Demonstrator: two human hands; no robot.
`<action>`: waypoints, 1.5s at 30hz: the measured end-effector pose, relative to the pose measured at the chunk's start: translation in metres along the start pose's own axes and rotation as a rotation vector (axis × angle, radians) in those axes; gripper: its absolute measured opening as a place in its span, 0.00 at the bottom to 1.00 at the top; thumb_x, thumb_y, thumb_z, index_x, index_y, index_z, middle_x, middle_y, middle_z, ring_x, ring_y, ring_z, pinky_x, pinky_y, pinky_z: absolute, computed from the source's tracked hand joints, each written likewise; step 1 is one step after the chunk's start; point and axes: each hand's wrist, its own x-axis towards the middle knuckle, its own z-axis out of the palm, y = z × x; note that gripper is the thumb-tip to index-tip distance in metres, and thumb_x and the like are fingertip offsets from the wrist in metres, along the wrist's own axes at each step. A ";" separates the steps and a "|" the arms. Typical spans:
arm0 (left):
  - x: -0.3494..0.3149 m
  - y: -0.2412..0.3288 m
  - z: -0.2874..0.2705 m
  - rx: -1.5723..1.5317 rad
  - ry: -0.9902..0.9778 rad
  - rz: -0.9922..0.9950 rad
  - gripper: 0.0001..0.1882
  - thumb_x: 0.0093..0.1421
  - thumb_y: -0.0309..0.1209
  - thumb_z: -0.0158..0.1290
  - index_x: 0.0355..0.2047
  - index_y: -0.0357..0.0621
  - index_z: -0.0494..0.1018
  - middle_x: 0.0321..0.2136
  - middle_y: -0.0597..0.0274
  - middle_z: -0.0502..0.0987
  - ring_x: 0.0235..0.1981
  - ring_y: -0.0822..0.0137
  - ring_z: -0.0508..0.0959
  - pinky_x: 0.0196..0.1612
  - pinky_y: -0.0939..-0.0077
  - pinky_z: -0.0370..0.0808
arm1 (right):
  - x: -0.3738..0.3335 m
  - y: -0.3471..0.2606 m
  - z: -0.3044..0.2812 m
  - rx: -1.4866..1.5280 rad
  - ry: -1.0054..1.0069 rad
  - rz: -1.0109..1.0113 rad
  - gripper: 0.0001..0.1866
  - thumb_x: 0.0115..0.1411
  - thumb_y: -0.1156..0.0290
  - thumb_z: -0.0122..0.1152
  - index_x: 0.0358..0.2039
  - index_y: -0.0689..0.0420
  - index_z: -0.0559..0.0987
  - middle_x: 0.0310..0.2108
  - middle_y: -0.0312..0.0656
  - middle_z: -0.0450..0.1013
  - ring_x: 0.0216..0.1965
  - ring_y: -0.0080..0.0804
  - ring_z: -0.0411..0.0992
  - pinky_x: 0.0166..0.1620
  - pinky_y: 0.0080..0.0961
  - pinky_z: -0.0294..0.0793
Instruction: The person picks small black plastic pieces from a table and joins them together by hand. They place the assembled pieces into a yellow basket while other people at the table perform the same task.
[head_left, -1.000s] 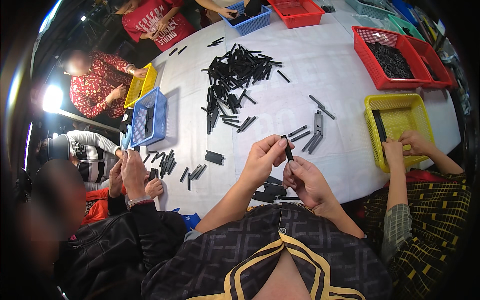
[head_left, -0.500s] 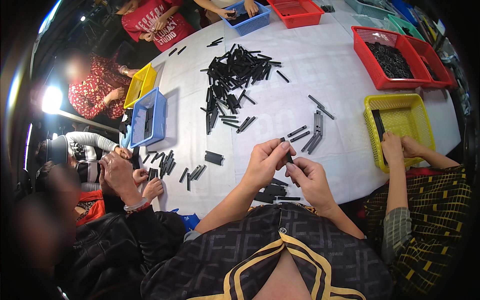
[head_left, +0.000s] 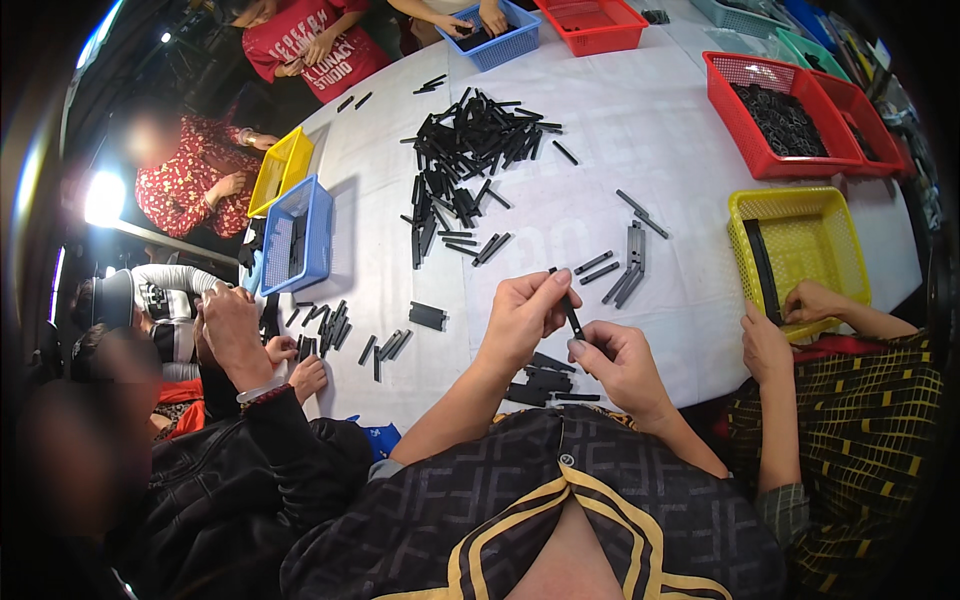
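Between the thumb and fingers of my left hand (head_left: 525,312) is a narrow black plastic strip (head_left: 570,308), tilted with its lower end toward my right hand (head_left: 622,362). My right thumb and fingers pinch around that lower end. On the cloth just below my hands lie several flat black pieces (head_left: 545,382), partly covered by my right hand. Beyond my hands, a few loose strips (head_left: 598,268) rest beside a longer grey-black group of strips (head_left: 634,250). Left of my left hand sits a flat block of strips (head_left: 427,316) laid side by side.
A large heap of black strips (head_left: 470,150) fills the table's middle. At right, a co-worker's hands (head_left: 790,320) are at a yellow basket (head_left: 850,200); red baskets (head_left: 730,130) stand behind. Leftward are a blue basket (head_left: 318,240) and another co-worker's hands (head_left: 235,335).
The strip has turned more upright and shows more of its length between my hands. My left hand has shifted slightly left. The right co-worker's hands have moved apart at the yellow basket.
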 end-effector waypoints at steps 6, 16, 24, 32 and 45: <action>0.003 0.002 -0.003 -0.076 0.048 -0.005 0.18 0.59 0.39 0.49 0.20 0.37 0.73 0.09 0.70 0.65 0.10 0.82 0.60 0.13 0.88 0.53 | 0.004 0.009 -0.004 0.205 0.008 0.028 0.15 0.59 0.66 0.45 0.25 0.63 0.74 0.17 0.32 0.65 0.21 0.17 0.59 0.26 0.15 0.58; -0.001 -0.006 0.004 -0.096 -0.039 -0.028 0.17 0.60 0.35 0.48 0.21 0.35 0.72 0.10 0.68 0.67 0.12 0.79 0.66 0.15 0.88 0.58 | 0.011 0.007 0.007 0.408 0.036 0.109 0.18 0.63 0.62 0.40 0.27 0.62 0.74 0.17 0.31 0.63 0.21 0.16 0.59 0.25 0.14 0.57; 0.015 -0.047 -0.015 -0.012 -0.060 -0.111 0.16 0.61 0.38 0.47 0.25 0.37 0.73 0.12 0.73 0.63 0.11 0.82 0.57 0.15 0.88 0.51 | 0.009 0.038 -0.004 0.224 0.163 0.177 0.14 0.60 0.65 0.49 0.21 0.59 0.70 0.15 0.29 0.61 0.16 0.13 0.57 0.20 0.11 0.54; 0.030 -0.083 -0.049 0.642 -0.178 -0.333 0.15 0.54 0.41 0.53 0.25 0.39 0.74 0.16 0.64 0.72 0.16 0.77 0.69 0.19 0.83 0.65 | -0.008 0.089 -0.050 0.174 0.264 0.313 0.16 0.61 0.63 0.47 0.19 0.57 0.68 0.13 0.30 0.60 0.13 0.14 0.55 0.17 0.12 0.54; 0.101 -0.112 -0.145 1.222 0.589 0.020 0.18 0.50 0.35 0.57 0.41 0.44 0.71 0.39 0.56 0.70 0.37 0.55 0.75 0.40 0.66 0.71 | 0.014 0.138 -0.082 0.272 0.730 0.265 0.10 0.60 0.62 0.49 0.31 0.56 0.68 0.16 0.34 0.64 0.12 0.16 0.55 0.17 0.14 0.56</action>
